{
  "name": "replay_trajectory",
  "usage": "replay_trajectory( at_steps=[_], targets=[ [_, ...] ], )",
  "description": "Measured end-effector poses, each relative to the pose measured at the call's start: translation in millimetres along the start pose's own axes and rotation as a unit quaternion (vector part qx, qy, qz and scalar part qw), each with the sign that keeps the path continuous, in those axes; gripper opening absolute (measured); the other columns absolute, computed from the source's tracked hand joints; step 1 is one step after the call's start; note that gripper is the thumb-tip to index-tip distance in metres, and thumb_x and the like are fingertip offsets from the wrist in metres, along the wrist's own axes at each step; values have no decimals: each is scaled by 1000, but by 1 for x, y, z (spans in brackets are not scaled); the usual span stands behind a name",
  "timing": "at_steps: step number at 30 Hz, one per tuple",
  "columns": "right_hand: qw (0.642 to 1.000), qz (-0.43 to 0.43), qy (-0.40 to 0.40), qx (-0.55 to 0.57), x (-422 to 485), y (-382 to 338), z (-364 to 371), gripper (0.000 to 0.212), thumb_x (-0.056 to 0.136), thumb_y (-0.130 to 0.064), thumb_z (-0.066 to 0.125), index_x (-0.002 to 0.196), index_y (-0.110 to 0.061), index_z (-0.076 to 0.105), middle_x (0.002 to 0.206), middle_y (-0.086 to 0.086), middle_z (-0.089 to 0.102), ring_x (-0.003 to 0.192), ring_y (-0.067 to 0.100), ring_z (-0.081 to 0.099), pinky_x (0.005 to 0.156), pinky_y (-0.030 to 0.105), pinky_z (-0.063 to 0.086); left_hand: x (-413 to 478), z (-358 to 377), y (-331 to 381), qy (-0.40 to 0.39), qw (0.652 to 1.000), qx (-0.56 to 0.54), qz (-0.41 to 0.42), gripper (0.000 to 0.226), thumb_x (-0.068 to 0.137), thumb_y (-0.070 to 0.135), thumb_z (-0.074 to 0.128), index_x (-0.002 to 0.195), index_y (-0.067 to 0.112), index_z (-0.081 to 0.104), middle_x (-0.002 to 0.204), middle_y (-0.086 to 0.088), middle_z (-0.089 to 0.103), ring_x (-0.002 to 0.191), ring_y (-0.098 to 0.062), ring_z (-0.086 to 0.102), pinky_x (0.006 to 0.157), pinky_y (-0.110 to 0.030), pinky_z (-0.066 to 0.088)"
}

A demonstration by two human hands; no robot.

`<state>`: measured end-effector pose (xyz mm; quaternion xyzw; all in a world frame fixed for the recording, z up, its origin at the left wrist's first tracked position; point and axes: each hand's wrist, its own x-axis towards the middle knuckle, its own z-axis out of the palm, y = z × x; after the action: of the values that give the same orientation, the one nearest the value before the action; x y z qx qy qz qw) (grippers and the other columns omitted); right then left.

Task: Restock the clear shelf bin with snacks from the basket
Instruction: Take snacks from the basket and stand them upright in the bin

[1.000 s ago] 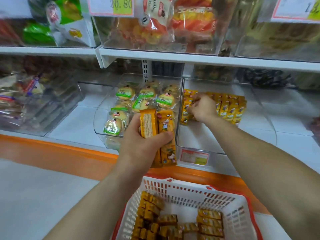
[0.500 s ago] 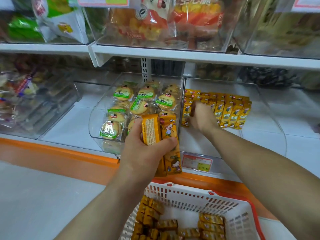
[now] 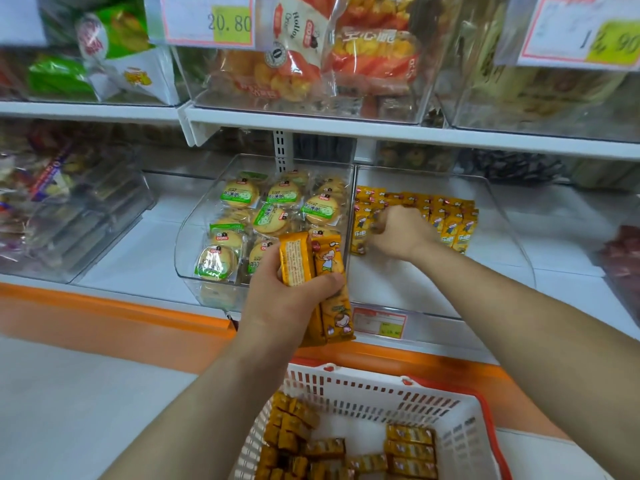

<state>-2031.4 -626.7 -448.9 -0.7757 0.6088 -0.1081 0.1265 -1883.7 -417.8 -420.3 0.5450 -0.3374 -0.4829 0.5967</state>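
Observation:
My left hand [image 3: 287, 299] grips a small stack of yellow snack packs [image 3: 311, 268], held upright in front of the shelf edge. My right hand [image 3: 401, 230] reaches into the clear shelf bin [image 3: 433, 292], its fingers curled and pinching a yellow pack at the left end of a row of yellow packs [image 3: 450, 220] standing at the back of the bin. The front half of the bin floor is bare. Below my arms sits the white basket with a red rim [image 3: 381, 393], with several more yellow packs [image 3: 408, 448] lying in it.
A neighbouring clear bin [image 3: 194, 237] to the left holds round green-labelled biscuits. An upper shelf [image 3: 346, 128] with bagged snacks overhangs the bins. A price tag [image 3: 379, 322] sits on the bin's front. An orange ledge [image 3: 104, 313] runs along the shelf front.
My right hand has moved from the back of the row to its left front end. My left hand keeps its stack in about the same place.

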Motion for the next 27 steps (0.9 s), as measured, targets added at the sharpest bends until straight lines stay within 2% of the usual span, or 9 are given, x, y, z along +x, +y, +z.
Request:
replay_trajectory(
  at_steps=[3, 5, 8, 12, 15, 18, 21, 24, 27],
  targets=[
    [984, -37, 13, 172, -54, -4, -30, 10, 83, -33, 75, 85, -27, 67, 77, -6, 72, 76, 12, 69, 68, 31, 54, -1, 3, -2, -11, 1000, -6, -21, 35, 81, 14, 85, 103, 35, 68, 99, -5, 79, 91, -29, 78, 79, -56, 63],
    [951, -74, -34, 297, -105, -8, -43, 9, 89, -29, 71, 96, -30, 64, 76, -7, 75, 66, 9, 71, 61, 34, 56, -3, 8, -4, -23, 999, -7, -33, 34, 81, 14, 85, 102, 36, 69, 100, -6, 79, 92, -30, 78, 81, -56, 63],
    [916, -95, -111, 372, -173, -9, -49, 33, 94, -35, 64, 124, -38, 50, 89, -14, 75, 70, 10, 73, 59, 28, 59, -8, 18, -9, -41, 998, -2, -48, 33, 80, 12, 85, 103, 29, 70, 97, -9, 79, 88, -32, 78, 79, -53, 64],
    [901, -54, -123, 412, -197, 0, -43, 60, 86, -32, 75, 135, -41, 41, 94, -9, 67, 74, 14, 73, 59, 22, 56, -15, 33, -15, -88, 993, -13, -80, 23, 81, 10, 83, 92, 28, 75, 94, -14, 79, 84, -35, 77, 70, -44, 63],
    [845, -1, -150, 513, -193, 11, -41, 65, 81, -16, 81, 135, -34, 50, 101, 8, 67, 79, 21, 75, 63, 26, 57, -17, 39, -13, -111, 989, -37, -91, 25, 74, 13, 84, 93, 29, 77, 97, -13, 79, 86, -32, 78, 65, -41, 63],
    [804, 9, -157, 573, -188, 26, -42, 67, 70, -20, 86, 126, -40, 57, 96, 6, 72, 87, 28, 75, 69, 35, 59, -15, 38, -8, -110, 989, -32, -93, 29, 80, 12, 81, 102, 29, 74, 102, -10, 79, 92, -31, 78, 66, -42, 63],
    [797, 13, -156, 584, -185, 37, -42, 57, 67, -19, 89, 113, -38, 62, 96, 3, 74, 89, 32, 74, 72, 41, 60, -12, 35, -7, -100, 990, 30, -94, 28, 89, 9, 75, 110, 28, 71, 108, -10, 78, 96, -32, 77, 76, -48, 63],
    [786, 37, -130, 604, -177, 42, -43, 41, 79, -10, 80, 111, -26, 60, 89, 2, 74, 78, 29, 74, 67, 39, 60, -11, 34, -9, -88, 987, 73, -109, 26, 91, 11, 73, 117, 15, 71, 111, -15, 76, 101, -33, 75, 88, -56, 60],
    [807, 50, -67, 585, -158, 44, -48, 30, 83, -11, 76, 106, -21, 59, 88, 4, 76, 77, 20, 74, 62, 32, 59, -10, 31, -9, -87, 985, 90, -118, 24, 93, 14, 72, 116, 17, 72, 109, -15, 77, 103, -32, 74, 90, -56, 59]
  ],
)
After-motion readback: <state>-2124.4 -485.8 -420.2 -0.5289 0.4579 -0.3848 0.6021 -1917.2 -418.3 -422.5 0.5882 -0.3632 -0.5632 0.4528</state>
